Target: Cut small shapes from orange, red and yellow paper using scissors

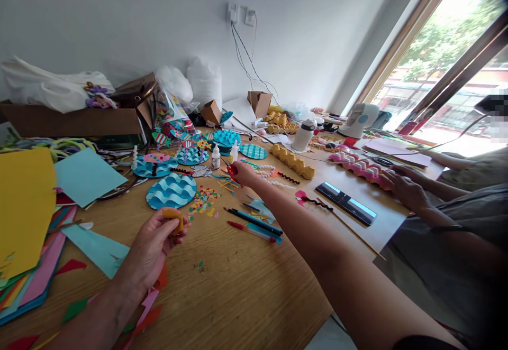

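My left hand (153,247) pinches a small folded piece of orange-yellow paper (173,219) between thumb and fingers, above the wooden table. Stretched far forward, my right hand (243,174) is closed on what look like small red-handled scissors (230,169); their blades are hard to make out. Just beyond it stand a white glue bottle (215,158) and a second bottle with a yellowish label (234,152). A blue paper disc with wavy strips (171,191) lies between my hands, beside scattered paper confetti (204,202).
Pens (254,222) lie near my right forearm. Coloured paper sheets (27,212) are stacked at left. A white bottle (304,136), a yellow egg-carton strip (292,162) and a black phone-like device (346,203) sit to the right. Another person's hands (408,189) touch a pink egg-carton strip (357,169).
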Tool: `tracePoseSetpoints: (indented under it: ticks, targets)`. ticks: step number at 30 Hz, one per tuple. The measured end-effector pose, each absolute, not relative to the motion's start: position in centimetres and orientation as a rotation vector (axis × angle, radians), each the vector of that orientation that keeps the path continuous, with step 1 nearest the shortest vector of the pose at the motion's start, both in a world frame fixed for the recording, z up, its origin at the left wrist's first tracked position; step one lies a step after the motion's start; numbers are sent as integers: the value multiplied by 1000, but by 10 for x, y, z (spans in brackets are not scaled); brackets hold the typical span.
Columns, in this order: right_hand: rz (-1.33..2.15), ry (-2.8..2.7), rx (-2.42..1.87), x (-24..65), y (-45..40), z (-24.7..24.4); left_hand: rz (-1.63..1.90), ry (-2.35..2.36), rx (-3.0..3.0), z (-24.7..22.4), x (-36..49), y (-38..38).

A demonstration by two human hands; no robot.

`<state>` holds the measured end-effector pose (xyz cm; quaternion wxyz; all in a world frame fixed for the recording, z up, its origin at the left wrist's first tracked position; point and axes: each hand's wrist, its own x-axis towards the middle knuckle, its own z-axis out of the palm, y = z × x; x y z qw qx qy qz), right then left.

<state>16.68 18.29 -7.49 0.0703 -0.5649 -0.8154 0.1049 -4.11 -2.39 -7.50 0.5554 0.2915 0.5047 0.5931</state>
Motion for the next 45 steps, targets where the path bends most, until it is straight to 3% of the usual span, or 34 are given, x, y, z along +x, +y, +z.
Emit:
tracePoseSetpoints:
  ticks: [8, 14, 16, 19, 24, 37, 45]
  targets:
    - [345, -2400, -1660, 163, 173, -76, 1408, 1204, 671, -70, -41, -24]
    - [410, -2201, -1559, 150, 134, -50, 1423, 1223, 676, -62, -46, -22]
    - [569, -2210, -1423, 140, 107, -43, 1452, 1225, 690, -59, -48, -21]
    - [1200, -1960, -1084, 122, 65, -42, 1506, 1217, 731, -56, -47, -21]
    - [1534, -1772, -955, 95, 31, -50, 1552, 1204, 807, -50, -41, -26]
    - [1491, -1566, -900, 97, 23, -47, 1422, 1317, 1007, -49, -36, -30]
    - [1074, -2141, -1059, 115, 2, -44, 1622, 1253, 893, -32, -51, -30]
